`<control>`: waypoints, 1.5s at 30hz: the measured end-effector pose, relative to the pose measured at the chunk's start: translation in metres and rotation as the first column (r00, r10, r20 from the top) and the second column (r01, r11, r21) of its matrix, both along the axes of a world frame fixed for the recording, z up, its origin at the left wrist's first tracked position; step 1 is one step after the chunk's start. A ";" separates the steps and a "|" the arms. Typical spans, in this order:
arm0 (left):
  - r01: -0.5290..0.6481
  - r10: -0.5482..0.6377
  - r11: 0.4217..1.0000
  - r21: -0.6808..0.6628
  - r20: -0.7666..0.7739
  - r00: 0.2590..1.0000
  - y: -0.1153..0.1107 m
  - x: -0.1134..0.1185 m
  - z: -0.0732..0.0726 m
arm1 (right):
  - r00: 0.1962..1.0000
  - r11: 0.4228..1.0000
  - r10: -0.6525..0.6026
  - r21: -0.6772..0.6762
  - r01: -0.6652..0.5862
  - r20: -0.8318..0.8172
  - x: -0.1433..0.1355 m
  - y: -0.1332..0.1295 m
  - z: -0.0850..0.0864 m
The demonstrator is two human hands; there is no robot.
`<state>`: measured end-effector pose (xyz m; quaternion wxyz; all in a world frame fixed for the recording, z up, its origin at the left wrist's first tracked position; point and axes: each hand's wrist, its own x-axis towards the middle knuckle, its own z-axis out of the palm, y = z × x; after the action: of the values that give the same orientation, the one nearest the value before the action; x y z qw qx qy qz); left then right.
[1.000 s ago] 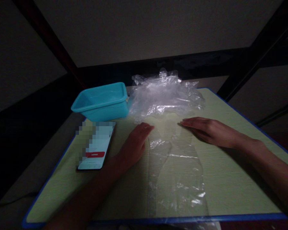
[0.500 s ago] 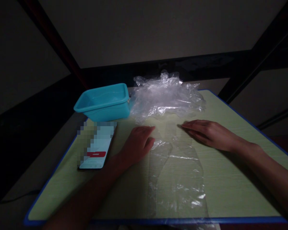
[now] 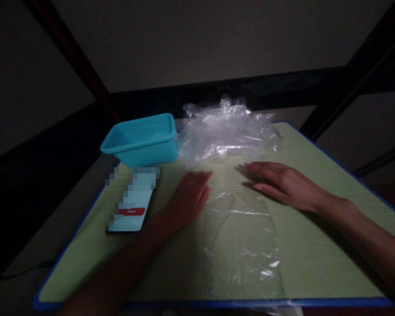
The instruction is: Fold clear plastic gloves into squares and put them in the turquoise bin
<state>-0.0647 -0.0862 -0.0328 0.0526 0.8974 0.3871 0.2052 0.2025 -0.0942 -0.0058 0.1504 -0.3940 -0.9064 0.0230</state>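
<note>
A clear disposable plastic glove [image 3: 243, 245] lies spread on the table, its cuff reaching over the front edge. My left hand [image 3: 192, 193] rests palm down at the glove's upper left side, fingers stretched out and fingertips at the film. On the other side, my right hand [image 3: 283, 182] hovers just over or lightly at the glove's upper right, fingers extended and thumb held apart. Neither hand grips anything. Behind them sits a crumpled heap of clear plastic gloves [image 3: 230, 131]; single gloves in it are hard to tell apart.
A turquoise plastic basket [image 3: 145, 151] stands at the back left, beside the heap. In front of it lies a phone [image 3: 136, 199] with its screen lit and partly blurred out. The pale green table [image 3: 322, 245] has a blue edge. A wall rises behind.
My right hand has shifted slightly left, and its thumb has spread away from the fingers. The glove's film lies a little differently. My left hand has barely moved.
</note>
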 end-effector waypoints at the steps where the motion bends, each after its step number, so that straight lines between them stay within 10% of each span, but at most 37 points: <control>1: -0.001 0.001 1.000 -0.003 -0.001 1.000 0.000 0.000 -0.001 | 0.999 0.999 0.032 -0.011 -0.032 -0.005 -0.003 -0.002 0.001; 19: 0.050 -0.057 0.996 0.073 0.096 0.994 -0.003 -0.001 0.008 | 0.975 0.941 0.217 -0.258 -0.220 -0.039 -0.010 -0.018 0.013; 27: 0.389 -0.437 0.885 -0.255 -0.167 0.884 -0.044 -0.022 0.044 | 0.959 0.933 0.282 -0.243 -0.265 0.036 0.006 -0.074 0.023; 33: 0.408 -0.489 0.831 -0.377 -0.147 0.860 -0.085 -0.031 0.031 | 0.973 0.968 0.210 -0.163 -0.193 0.096 -0.006 -0.121 -0.001; 45: 0.333 -0.413 0.891 -0.309 -0.246 0.877 -0.108 -0.016 0.025 | 0.945 0.953 0.302 -0.057 -0.297 0.128 -0.032 -0.125 -0.004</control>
<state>-0.0812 -0.1942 -0.0077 0.1471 0.9615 0.2319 -0.0020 0.1710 -0.2189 -0.0096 0.0762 -0.2550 -0.9633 0.0355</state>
